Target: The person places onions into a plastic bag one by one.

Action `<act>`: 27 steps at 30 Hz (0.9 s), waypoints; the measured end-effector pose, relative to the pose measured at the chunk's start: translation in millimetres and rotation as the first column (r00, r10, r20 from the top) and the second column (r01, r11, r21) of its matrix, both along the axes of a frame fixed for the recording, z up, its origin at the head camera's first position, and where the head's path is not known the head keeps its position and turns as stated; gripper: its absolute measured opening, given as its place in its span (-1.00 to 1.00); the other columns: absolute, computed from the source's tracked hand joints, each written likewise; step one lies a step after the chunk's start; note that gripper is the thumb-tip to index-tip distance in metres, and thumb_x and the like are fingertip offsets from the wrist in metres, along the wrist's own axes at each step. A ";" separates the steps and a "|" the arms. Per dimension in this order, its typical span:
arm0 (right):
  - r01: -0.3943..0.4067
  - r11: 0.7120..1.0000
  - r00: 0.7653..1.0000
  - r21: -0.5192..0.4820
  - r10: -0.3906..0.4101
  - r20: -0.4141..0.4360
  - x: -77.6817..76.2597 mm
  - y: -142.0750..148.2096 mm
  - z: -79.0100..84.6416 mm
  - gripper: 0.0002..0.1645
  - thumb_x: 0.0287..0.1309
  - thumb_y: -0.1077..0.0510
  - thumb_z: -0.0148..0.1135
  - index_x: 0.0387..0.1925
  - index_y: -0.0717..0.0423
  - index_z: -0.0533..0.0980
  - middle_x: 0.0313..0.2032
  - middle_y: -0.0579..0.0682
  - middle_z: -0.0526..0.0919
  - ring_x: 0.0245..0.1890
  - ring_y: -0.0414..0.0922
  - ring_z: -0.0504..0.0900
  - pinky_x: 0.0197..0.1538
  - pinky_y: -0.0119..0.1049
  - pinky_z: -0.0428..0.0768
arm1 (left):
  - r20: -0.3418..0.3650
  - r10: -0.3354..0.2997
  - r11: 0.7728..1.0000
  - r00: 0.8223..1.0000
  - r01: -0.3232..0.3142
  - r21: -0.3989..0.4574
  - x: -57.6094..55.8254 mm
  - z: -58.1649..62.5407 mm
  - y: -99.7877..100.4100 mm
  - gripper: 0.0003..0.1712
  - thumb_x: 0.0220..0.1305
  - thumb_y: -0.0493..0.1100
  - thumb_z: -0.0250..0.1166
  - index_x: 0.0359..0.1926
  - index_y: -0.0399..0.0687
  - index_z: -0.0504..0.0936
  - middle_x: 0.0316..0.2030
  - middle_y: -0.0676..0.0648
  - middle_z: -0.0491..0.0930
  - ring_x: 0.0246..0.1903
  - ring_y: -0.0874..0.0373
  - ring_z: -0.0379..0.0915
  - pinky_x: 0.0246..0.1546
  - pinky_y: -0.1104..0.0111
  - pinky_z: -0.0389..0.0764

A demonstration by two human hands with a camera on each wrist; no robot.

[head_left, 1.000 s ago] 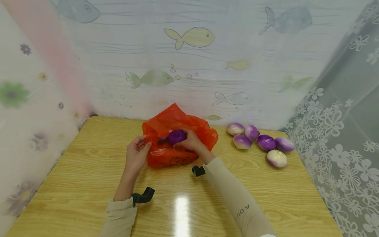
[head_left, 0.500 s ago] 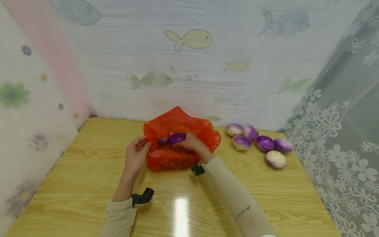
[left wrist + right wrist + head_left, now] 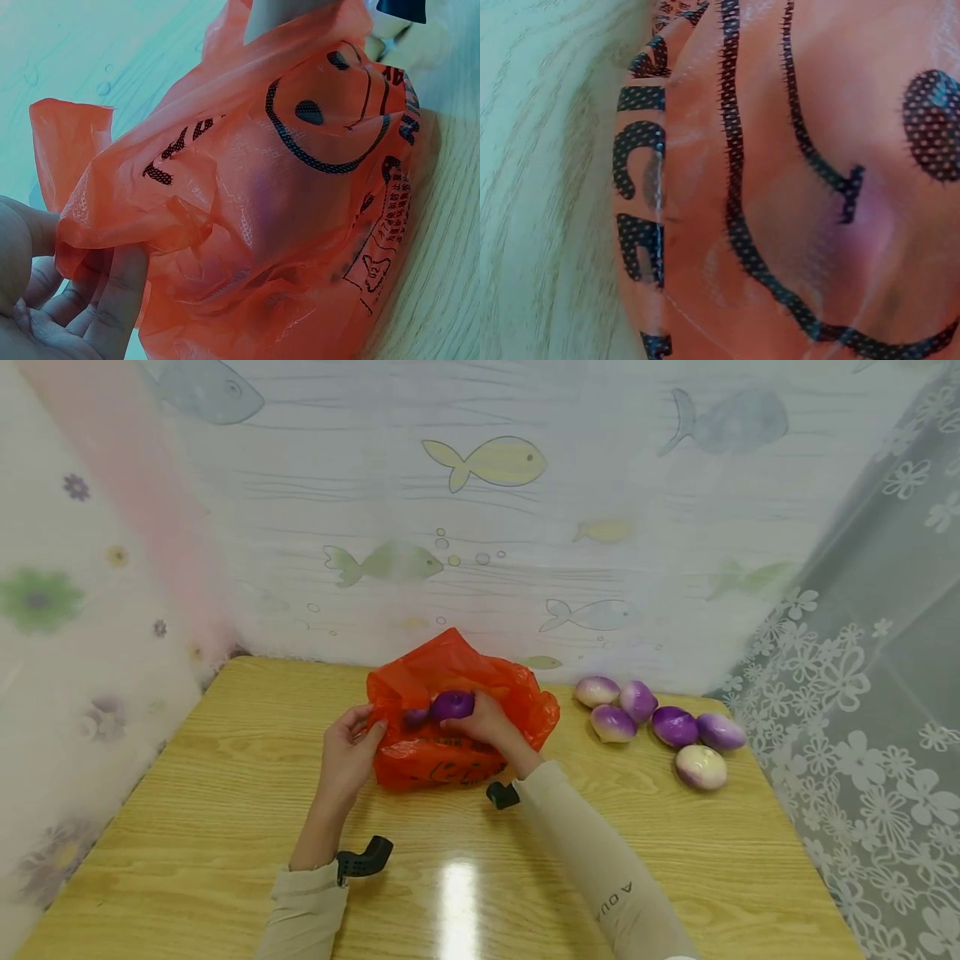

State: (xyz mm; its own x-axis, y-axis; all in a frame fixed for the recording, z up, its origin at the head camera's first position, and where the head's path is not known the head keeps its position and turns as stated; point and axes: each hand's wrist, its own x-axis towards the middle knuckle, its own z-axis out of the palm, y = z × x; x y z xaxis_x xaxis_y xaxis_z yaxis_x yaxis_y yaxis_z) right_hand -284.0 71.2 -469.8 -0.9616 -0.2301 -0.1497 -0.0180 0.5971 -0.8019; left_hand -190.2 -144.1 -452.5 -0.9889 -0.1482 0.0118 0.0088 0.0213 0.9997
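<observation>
A red plastic bag (image 3: 442,760) with a black printed smiley face lies mouth-up on the wooden table. My left hand (image 3: 347,752) pinches the bag's rim at its left side; the left wrist view shows the thumb and fingers on the folded plastic. Inside the bag mouth, my right hand (image 3: 483,720) grips a round, shiny purple onion (image 3: 452,705), its fingertips partly hidden behind it. Another purple onion (image 3: 415,718) shows just left of that one, in the bag. The right wrist view is filled by the bag (image 3: 697,225), with a purple patch showing through.
Several purple-and-white onions (image 3: 613,723) lie in a loose group at the table's back right. The wooden table (image 3: 225,777) meets a fish-print backdrop (image 3: 480,568) behind the bag. A lace-patterned curtain (image 3: 862,735) hangs along the right edge.
The right hand and its onion have sunk slightly lower into the bag mouth and shifted a little right. The left hand keeps its place on the rim.
</observation>
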 end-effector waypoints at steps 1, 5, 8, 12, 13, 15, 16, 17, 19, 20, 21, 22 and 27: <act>-0.004 1.000 1.000 0.001 0.004 -0.005 0.3 0.7 0.3 -0.03 0.13 0.01 0.51 0.43 0.22 0.21 0.28 0.22 0.47 0.28 0.16 0.49 0.35 0.05 0.48 | 0.000 0.000 1.000 1.000 0.000 -0.003 0.1 0.0 0.2 -0.64 0.49 -0.35 0.13 0.25 -0.36 0.47 0.18 -0.37 0.52 -0.17 0.49 0.57 -0.12 0.62 0.60; -0.034 0.999 0.999 0.035 0.035 -0.031 2.5 3.8 4.4 -0.05 0.12 0.05 0.52 0.42 0.23 0.24 0.28 0.22 0.48 0.28 0.15 0.49 0.36 0.04 0.46 | -0.002 0.002 1.000 1.000 -0.002 -0.004 0.1 -0.3 0.3 -0.63 0.49 -0.35 0.13 0.26 -0.37 0.46 0.18 -0.37 0.52 -0.17 0.49 0.58 -0.11 0.63 0.60; -0.063 0.993 0.996 0.103 0.068 -0.052 6.7 6.5 11.5 -0.05 0.12 0.10 0.51 0.44 0.26 0.23 0.30 0.23 0.48 0.29 0.15 0.48 0.38 0.03 0.45 | 0.001 0.004 1.000 1.000 -0.003 -0.012 -0.1 0.0 -0.6 -0.62 0.50 -0.35 0.12 0.26 -0.37 0.46 0.19 -0.37 0.52 -0.17 0.51 0.57 -0.10 0.64 0.59; -0.100 0.981 0.991 0.165 0.113 -0.073 14.9 11.8 23.1 -0.06 0.12 0.16 0.49 0.44 0.30 0.23 0.28 0.24 0.50 0.28 0.15 0.50 0.37 0.01 0.46 | 0.016 0.009 0.999 1.000 -0.009 -0.035 0.4 1.3 -4.7 -0.61 0.51 -0.32 0.11 0.28 -0.36 0.46 0.21 -0.35 0.52 -0.15 0.49 0.56 -0.10 0.66 0.57; -0.107 0.979 0.990 0.171 0.122 -0.075 17.4 13.7 26.0 -0.06 0.12 0.17 0.49 0.44 0.31 0.24 0.27 0.24 0.51 0.27 0.15 0.51 0.35 0.01 0.47 | 0.018 0.010 0.999 1.000 -0.010 -0.035 0.4 1.8 -5.3 -0.61 0.51 -0.32 0.11 0.28 -0.35 0.46 0.21 -0.34 0.52 -0.15 0.48 0.57 -0.10 0.66 0.57; -0.122 0.978 0.987 0.172 0.137 -0.080 23.2 18.1 30.8 -0.09 0.12 0.19 0.49 0.41 0.32 0.26 0.24 0.24 0.54 0.24 0.14 0.53 0.34 0.01 0.49 | 0.019 0.012 1.000 1.000 -0.011 -0.028 0.5 2.6 -6.1 -0.61 0.51 -0.32 0.11 0.28 -0.34 0.46 0.21 -0.34 0.52 -0.13 0.44 0.58 -0.10 0.65 0.58; -0.129 0.976 0.986 0.175 0.145 -0.082 26.4 20.3 32.4 -0.11 0.12 0.19 0.48 0.40 0.33 0.27 0.22 0.24 0.55 0.22 0.14 0.54 0.33 0.01 0.50 | 0.018 0.012 1.000 1.000 -0.012 -0.023 0.7 2.6 -6.4 -0.61 0.51 -0.32 0.11 0.28 -0.35 0.47 0.21 -0.35 0.51 -0.13 0.42 0.59 -0.11 0.64 0.59; -0.135 0.975 0.985 0.178 0.152 -0.086 29.6 22.1 33.9 -0.14 0.13 0.20 0.48 0.38 0.33 0.28 0.20 0.23 0.56 0.20 0.13 0.55 0.32 0.01 0.51 | 0.017 0.013 1.000 1.000 -0.012 -0.019 0.8 2.7 -6.5 -0.61 0.51 -0.33 0.11 0.28 -0.35 0.47 0.21 -0.35 0.51 -0.13 0.39 0.60 -0.11 0.63 0.59; -0.147 0.974 0.982 0.171 0.165 -0.093 37.1 25.8 37.1 -0.19 0.14 0.21 0.46 0.36 0.32 0.30 0.17 0.23 0.57 0.17 0.13 0.56 0.29 0.01 0.53 | 0.015 0.015 1.000 1.000 -0.014 -0.010 0.7 2.3 -6.2 -0.62 0.51 -0.33 0.11 0.27 -0.36 0.47 0.20 -0.36 0.51 -0.14 0.39 0.62 -0.12 0.62 0.61; -0.151 0.974 0.980 0.171 0.170 -0.099 40.4 27.7 37.8 -0.20 0.15 0.20 0.45 0.35 0.31 0.31 0.16 0.21 0.58 0.15 0.12 0.57 0.28 0.01 0.54 | 0.015 0.015 1.000 1.000 -0.015 -0.010 0.7 2.1 -6.3 -0.62 0.51 -0.33 0.11 0.27 -0.36 0.47 0.19 -0.37 0.51 -0.15 0.38 0.62 -0.14 0.61 0.62; -0.155 0.973 0.979 0.173 0.175 -0.105 43.7 29.4 39.1 -0.22 0.16 0.19 0.45 0.35 0.29 0.32 0.15 0.21 0.58 0.14 0.11 0.57 0.27 0.01 0.55 | 0.014 0.015 1.000 1.000 -0.015 -0.013 0.6 1.7 -6.3 -0.62 0.51 -0.32 0.11 0.27 -0.36 0.47 0.19 -0.36 0.51 -0.16 0.39 0.62 -0.15 0.61 0.62; -0.160 0.972 0.977 0.175 0.181 -0.115 46.6 31.0 40.0 -0.22 0.17 0.18 0.44 0.35 0.27 0.33 0.15 0.20 0.59 0.14 0.11 0.58 0.25 0.01 0.56 | 0.014 0.016 1.000 1.000 -0.016 -0.014 0.8 1.7 -6.3 -0.62 0.51 -0.32 0.11 0.27 -0.36 0.47 0.18 -0.36 0.52 -0.17 0.39 0.63 -0.17 0.60 0.63; -0.125 0.976 0.982 0.178 0.147 -0.117 63.9 40.0 52.9 -0.20 0.23 0.08 0.41 0.41 0.23 0.32 0.24 0.20 0.56 0.23 0.13 0.54 0.28 0.04 0.53 | 0.005 0.023 0.999 1.000 -0.023 -0.026 0.5 1.2 -6.6 -0.62 0.51 -0.31 0.12 0.26 -0.37 0.48 0.17 -0.35 0.53 -0.16 0.34 0.65 -0.19 0.59 0.63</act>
State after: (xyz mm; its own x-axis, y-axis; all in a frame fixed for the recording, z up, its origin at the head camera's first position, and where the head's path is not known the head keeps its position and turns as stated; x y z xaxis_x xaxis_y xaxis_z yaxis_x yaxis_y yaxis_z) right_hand -220.1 111.1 -416.8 -0.9367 -0.3421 -0.0751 -0.2045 0.7084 -0.6755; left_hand -189.7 -150.7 -451.3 -0.9853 -0.1707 0.0112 0.0032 0.0470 0.9989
